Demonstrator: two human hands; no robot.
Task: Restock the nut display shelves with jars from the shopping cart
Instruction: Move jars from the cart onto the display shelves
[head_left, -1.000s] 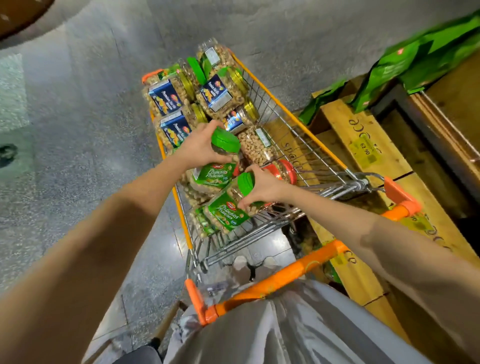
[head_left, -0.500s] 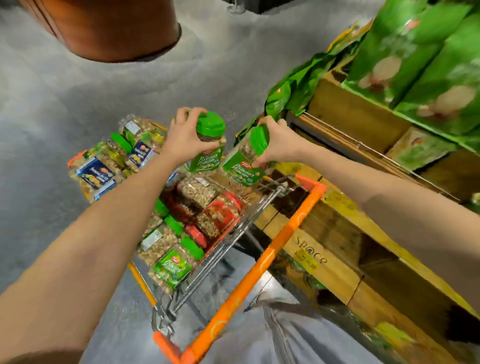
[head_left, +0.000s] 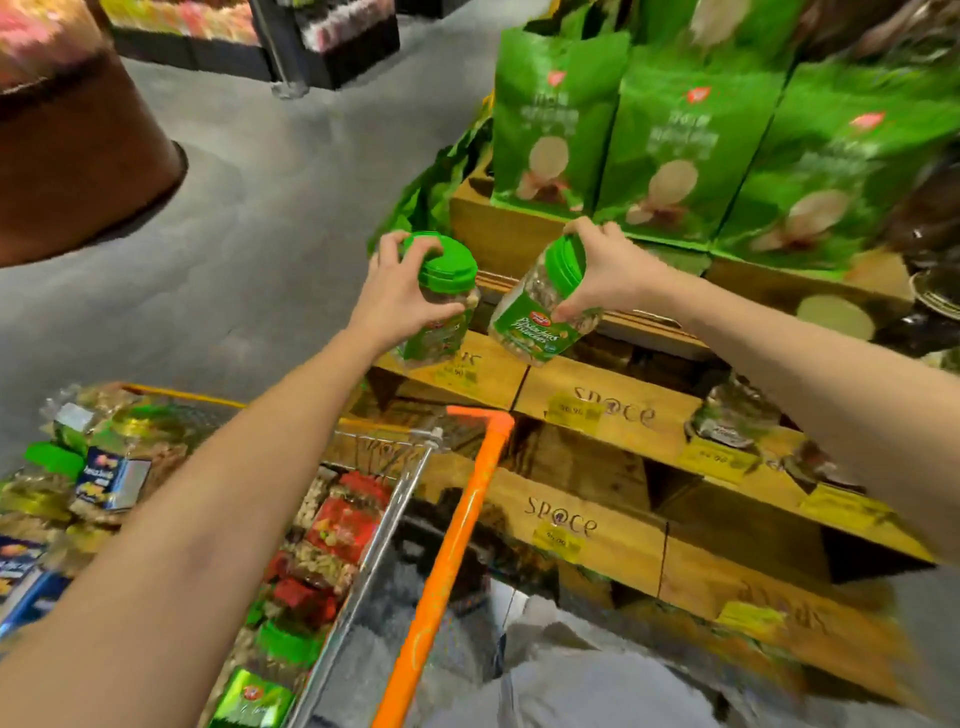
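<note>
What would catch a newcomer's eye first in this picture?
Mid-frame, the left grip holds a green-lidded jar by its top, and the right grip holds a tilted jar, before the wooden shelves. Large green bags stand upper right; the orange cart handle crosses the bottom.

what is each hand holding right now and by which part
The left hand grips an upright green-lidded jar by its lid and neck; the right hand grips a tilted green-lidded jar by its lid end.

I see cart (head_left: 388, 519) lower left, spare jars (head_left: 343, 525) lying in it | shelves (head_left: 613, 410) to its right — bags (head_left: 691, 135) standing on the top tier | left jar (head_left: 441, 317) just beside right jar (head_left: 535, 325), both before the shelves, above the cart.
</note>
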